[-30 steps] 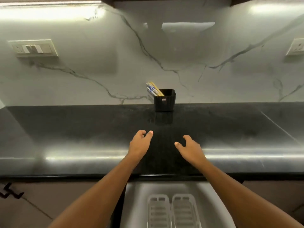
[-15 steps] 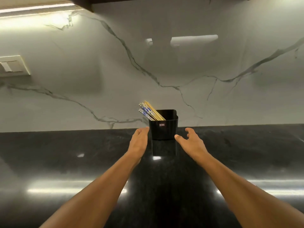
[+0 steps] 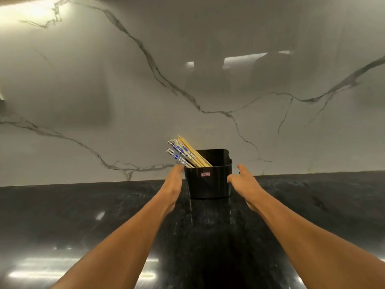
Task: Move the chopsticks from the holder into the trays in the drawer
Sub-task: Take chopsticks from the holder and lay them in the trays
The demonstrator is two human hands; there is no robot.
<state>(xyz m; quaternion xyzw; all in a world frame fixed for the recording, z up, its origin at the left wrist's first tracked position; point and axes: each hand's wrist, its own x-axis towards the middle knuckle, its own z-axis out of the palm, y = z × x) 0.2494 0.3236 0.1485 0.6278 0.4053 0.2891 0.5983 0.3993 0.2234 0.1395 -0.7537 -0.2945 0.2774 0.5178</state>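
holder: my target, a black plastic holder (image 3: 208, 180), stands upright on the desk (image 3: 104, 215), close to the marble wall (image 3: 104, 90). Small pale label on its front face.
chopsticks: the chopsticks (image 3: 185, 153) sit inside the holder, leaning up and left out of its left corner. Some plain wood, some white with blue print. Tips stick out above the rim.
left hand: my left hand (image 3: 174, 184) is at the holder's left side, fingers straight and together, pointing toward the wall. Fingertips reach the upper left corner, right under the chopsticks. Touching the wall of the holder or just beside it, can't tell.
right hand: my right hand (image 3: 245, 182) is at the holder's right side, fingers relaxed and spread, nothing gripped. Thumb lies against or right next to the right wall; contact not clear.
fingers state: both sets unclenched, no curl round anything.
desk: dark, glossy, light streaks reflected near the bottom left; the holder's reflection runs toward me.
arms: both forearms bare, reaching in from the bottom edge, holder between them.
drawer and trays: out of frame.
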